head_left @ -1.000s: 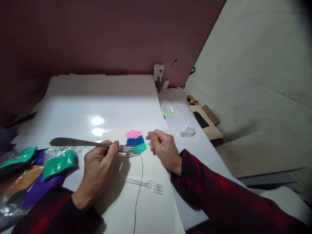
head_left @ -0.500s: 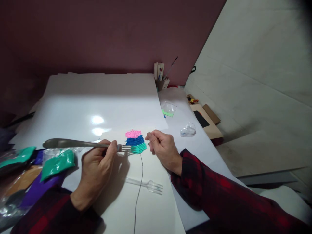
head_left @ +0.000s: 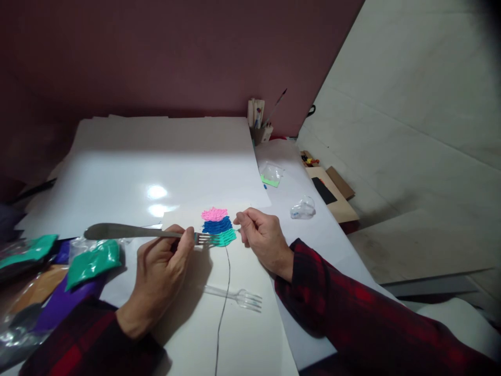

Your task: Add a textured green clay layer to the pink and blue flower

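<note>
My left hand (head_left: 160, 271) grips a metal fork (head_left: 133, 231) near its neck, and the tines press into the left edge of the teal band of a small clay figure (head_left: 219, 226). That figure has pink, blue and teal ridged layers stacked on white paper (head_left: 235, 324), above a drawn black line. Just right of the figure, my right hand (head_left: 263, 239) rests with its fingers curled in a pinch; what they hold, if anything, is hidden. A clear plastic fork (head_left: 234, 296) lies on the paper between my wrists.
Bags of teal, purple and brown clay (head_left: 92, 261) lie at the left. A crumpled clear bag (head_left: 302, 209) and another with a green scrap (head_left: 271, 175) sit to the right. A holder with brushes (head_left: 258, 122) stands at the back. Cardboard pieces (head_left: 332, 196) lie off the right edge.
The metal fork slid left about half a second ago, then came back right, its tines again in the teal layer. My right hand stayed still.
</note>
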Demonstrator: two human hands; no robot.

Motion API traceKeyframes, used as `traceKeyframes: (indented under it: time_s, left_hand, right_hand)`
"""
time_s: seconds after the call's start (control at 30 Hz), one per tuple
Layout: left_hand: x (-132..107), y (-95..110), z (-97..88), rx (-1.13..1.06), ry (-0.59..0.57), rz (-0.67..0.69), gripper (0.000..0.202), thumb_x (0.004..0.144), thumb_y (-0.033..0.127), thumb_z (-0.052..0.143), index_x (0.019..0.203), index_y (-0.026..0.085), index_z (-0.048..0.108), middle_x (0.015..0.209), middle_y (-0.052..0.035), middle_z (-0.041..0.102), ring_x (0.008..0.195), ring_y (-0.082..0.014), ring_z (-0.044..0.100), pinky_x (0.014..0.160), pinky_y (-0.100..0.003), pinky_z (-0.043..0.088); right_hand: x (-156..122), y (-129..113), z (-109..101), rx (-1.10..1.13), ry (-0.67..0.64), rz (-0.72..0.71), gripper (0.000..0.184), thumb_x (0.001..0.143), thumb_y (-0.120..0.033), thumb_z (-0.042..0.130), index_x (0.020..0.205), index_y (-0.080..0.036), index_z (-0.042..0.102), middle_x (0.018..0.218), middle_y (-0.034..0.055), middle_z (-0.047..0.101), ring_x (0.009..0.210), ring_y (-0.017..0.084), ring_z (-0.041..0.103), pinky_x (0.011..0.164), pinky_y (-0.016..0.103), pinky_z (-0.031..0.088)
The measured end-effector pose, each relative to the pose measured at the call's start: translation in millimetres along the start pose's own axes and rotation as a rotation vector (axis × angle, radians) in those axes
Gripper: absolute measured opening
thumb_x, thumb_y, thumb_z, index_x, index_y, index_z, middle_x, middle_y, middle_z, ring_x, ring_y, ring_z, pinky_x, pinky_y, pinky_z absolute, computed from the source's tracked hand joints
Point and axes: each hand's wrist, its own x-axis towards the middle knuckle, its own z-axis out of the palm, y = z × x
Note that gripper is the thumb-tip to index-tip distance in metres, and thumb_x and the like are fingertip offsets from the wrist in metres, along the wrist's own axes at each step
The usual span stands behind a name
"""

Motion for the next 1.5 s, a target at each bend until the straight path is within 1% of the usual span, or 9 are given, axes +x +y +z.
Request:
traceKeyframes:
  time_s: [0.37,0.5,0.7,0.83,1.1,1.17,1.3,1.4,1.5]
  left_hand:
    - [0.1,-1.2,-0.3,0.073,0.003,0.101,0.025,0.086,0.026,0.054,0.062,0.020,0.051,0.051,0.0043,0.042,0.046,-0.0106,0.039,0.049,-0.025,0.033]
    - [0.2,-2.8,-0.1,0.079,0.007,0.119,0.022,0.085,0.022,0.053,0.064,0.020,0.051,0.052,0.0041,0.043,0.047,-0.0108,0.040,0.050,-0.026,0.033]
    - [-0.4,-1.3,-2.3,0.154,0.013,0.136,0.022,0.086,0.021,0.053,0.064,0.020,0.049,0.051,0.0047,0.038,0.046,-0.0104,0.036,0.052,-0.028,0.031]
    - [-0.3,1.2,-4.2,0.174,0.007,0.117,0.022,0.085,0.020,0.053,0.064,0.020,0.049,0.053,0.0045,0.038,0.048,-0.0101,0.035,0.053,-0.029,0.031]
    - [-0.4,-0.5,-6.9,0.253,0.022,0.187,0.022,0.086,0.017,0.050,0.064,0.018,0.049,0.056,0.0032,0.043,0.048,-0.0088,0.038,0.053,-0.028,0.032]
    - [0.0,-4.4,-5.8,0.269,0.054,0.222,0.022,0.085,0.017,0.052,0.063,0.017,0.050,0.054,0.0037,0.043,0.046,-0.0080,0.038,0.051,-0.027,0.032]
    - [3.4,-12.7,-2.2,0.288,0.161,0.301,0.025,0.081,0.017,0.058,0.057,0.017,0.048,0.046,0.0067,0.035,0.039,-0.0061,0.033,0.044,-0.024,0.029]
    - [5.1,-11.3,-2.9,0.282,0.173,0.288,0.029,0.080,0.016,0.059,0.054,0.017,0.046,0.046,0.0063,0.038,0.039,-0.0056,0.035,0.043,-0.024,0.029]
    - [3.6,-4.3,-7.0,0.190,0.214,0.236,0.027,0.081,0.015,0.057,0.055,0.016,0.050,0.046,0.0060,0.040,0.041,-0.0057,0.037,0.045,-0.023,0.032]
  right_hand:
    - [-0.2,0.8,0.5,0.013,0.004,0.005,0.037,0.094,-0.046,0.042,0.080,-0.018,0.060,0.052,-0.0033,0.051,0.049,0.010,0.049,0.052,0.024,0.040]
    - [-0.2,1.0,0.5,0.006,0.010,0.008,0.037,0.094,-0.046,0.042,0.079,-0.018,0.061,0.051,-0.0035,0.051,0.048,0.010,0.048,0.053,0.024,0.041]
    - [-0.1,0.8,0.5,-0.003,0.015,0.012,0.037,0.094,-0.046,0.042,0.080,-0.018,0.061,0.052,-0.0032,0.052,0.049,0.010,0.049,0.052,0.024,0.041]
    - [0.1,0.8,0.7,0.002,0.015,0.012,0.037,0.094,-0.047,0.041,0.080,-0.018,0.061,0.052,-0.0033,0.052,0.048,0.010,0.049,0.052,0.024,0.040]
    - [-0.1,1.5,1.1,-0.006,0.019,0.014,0.037,0.094,-0.047,0.041,0.079,-0.019,0.060,0.052,-0.0033,0.051,0.049,0.010,0.048,0.050,0.024,0.039]
    - [-0.1,1.8,1.2,-0.006,0.020,0.012,0.037,0.094,-0.047,0.041,0.079,-0.019,0.060,0.052,-0.0033,0.051,0.049,0.009,0.048,0.050,0.024,0.038]
    - [0.1,2.2,1.2,-0.003,0.024,0.015,0.037,0.094,-0.047,0.042,0.079,-0.019,0.061,0.052,-0.0033,0.052,0.049,0.009,0.048,0.050,0.023,0.038]
    - [0.1,1.9,0.9,-0.007,0.024,0.013,0.036,0.094,-0.047,0.042,0.080,-0.019,0.061,0.052,-0.0031,0.052,0.049,0.009,0.048,0.049,0.023,0.037]
    - [0.0,1.5,0.3,-0.008,0.020,0.012,0.036,0.094,-0.047,0.042,0.080,-0.019,0.061,0.052,-0.0029,0.052,0.048,0.009,0.048,0.049,0.023,0.036]
